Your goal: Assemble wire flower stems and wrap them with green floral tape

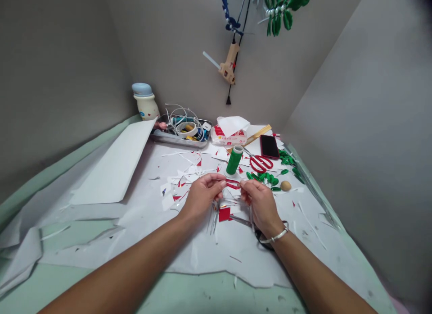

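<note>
My left hand (203,195) pinches one end of a small, narrow red loop (232,184), its fingers closed. At the other end, my right hand (262,202) has its thumb and fingertips closed on the same loop. It is too small to tell what it is made of. Just behind the hands stands a spool of green thread (234,161). Under them lie a red square piece (224,214) and black-handled scissors (240,220), partly hidden by my right hand. Green leaf-shaped pieces (266,179) are close by on the right, beside a small tan ball (285,185).
Red-handled scissors (261,163), a phone (269,146) and a tissue pack (229,137) are at the back. A metal tray (182,142) holds tape and spools near a jar (146,102). A glue gun (229,65) hangs on the wall. Paper scraps cover the middle; a white sheet (114,163) lies left.
</note>
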A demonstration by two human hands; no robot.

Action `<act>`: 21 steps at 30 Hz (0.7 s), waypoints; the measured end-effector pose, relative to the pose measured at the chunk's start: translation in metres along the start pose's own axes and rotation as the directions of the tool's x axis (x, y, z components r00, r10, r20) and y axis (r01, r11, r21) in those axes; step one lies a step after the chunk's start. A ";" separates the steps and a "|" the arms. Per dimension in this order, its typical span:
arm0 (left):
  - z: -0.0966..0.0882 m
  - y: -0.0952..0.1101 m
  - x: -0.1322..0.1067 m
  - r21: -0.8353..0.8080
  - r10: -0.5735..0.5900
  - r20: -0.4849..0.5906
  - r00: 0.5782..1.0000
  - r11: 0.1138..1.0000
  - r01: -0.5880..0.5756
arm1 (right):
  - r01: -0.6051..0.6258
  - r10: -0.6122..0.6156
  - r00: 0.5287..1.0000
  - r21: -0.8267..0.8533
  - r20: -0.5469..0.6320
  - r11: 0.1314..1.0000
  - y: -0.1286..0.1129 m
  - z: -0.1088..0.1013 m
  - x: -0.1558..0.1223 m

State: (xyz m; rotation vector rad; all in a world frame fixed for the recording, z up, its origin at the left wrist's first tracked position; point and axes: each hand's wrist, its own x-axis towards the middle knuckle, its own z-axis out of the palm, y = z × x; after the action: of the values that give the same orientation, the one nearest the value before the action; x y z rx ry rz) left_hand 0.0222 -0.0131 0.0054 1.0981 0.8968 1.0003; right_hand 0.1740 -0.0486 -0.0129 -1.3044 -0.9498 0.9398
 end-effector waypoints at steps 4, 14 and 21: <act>0.000 0.000 0.000 -0.003 -0.012 0.030 0.999 1.000 0.012 | 0.057 -0.061 0.997 -0.100 -0.045 0.993 0.003 -0.002 0.002; -0.002 0.000 0.001 -0.070 0.007 0.090 0.996 0.998 -0.001 | 0.109 -0.121 0.991 -0.186 -0.055 0.977 -0.008 -0.002 -0.004; -0.002 0.000 0.000 -0.040 -0.017 0.063 0.998 0.999 0.020 | 0.110 -0.113 0.994 -0.235 0.001 0.966 -0.007 -0.001 -0.004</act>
State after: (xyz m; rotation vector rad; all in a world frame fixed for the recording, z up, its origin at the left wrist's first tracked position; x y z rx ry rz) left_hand 0.0202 -0.0121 0.0047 1.0795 0.8308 0.9598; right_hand 0.1735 -0.0524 -0.0062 -1.4366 -1.1392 0.7471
